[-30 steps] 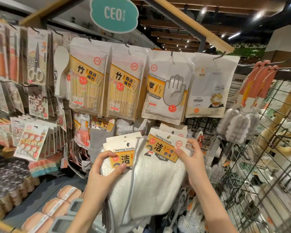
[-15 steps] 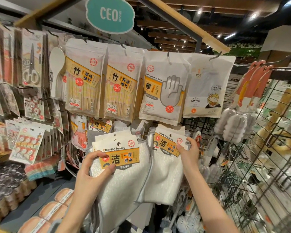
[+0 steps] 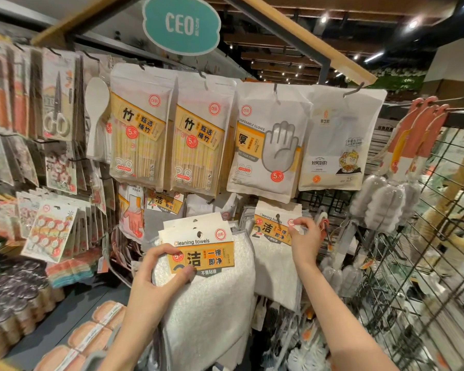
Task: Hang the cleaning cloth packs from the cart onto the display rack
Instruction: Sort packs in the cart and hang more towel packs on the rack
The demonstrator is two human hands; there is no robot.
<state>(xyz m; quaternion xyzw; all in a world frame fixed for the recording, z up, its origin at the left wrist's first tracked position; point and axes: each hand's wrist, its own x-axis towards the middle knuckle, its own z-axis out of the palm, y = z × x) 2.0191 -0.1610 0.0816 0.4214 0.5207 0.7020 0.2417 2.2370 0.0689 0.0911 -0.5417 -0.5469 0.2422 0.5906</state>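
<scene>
My left hand (image 3: 158, 274) grips a stack of white cleaning cloth packs (image 3: 212, 298) by their orange-and-white "Cleaning towels" header cards, thumb across the front label. To the right, my right hand (image 3: 304, 238) pinches the right edge of the header card of another cloth pack (image 3: 275, 263), which sits against the display rack (image 3: 330, 202) under the glove bags, beside more hung cloth packs. Its hook is barely visible through the card's hole. The cart is out of view.
Above hang chopstick bags (image 3: 142, 135), a disposable gloves bag (image 3: 268, 145) and another white bag (image 3: 338, 140). Bottle brushes (image 3: 378, 202) and a wire grid panel (image 3: 426, 263) stand at the right. Scissors, spoons and sponges (image 3: 91, 336) fill the left.
My right hand carried one cloth pack up and right to the rack and away from the stack. My left hand drew the remaining stack slightly left and down.
</scene>
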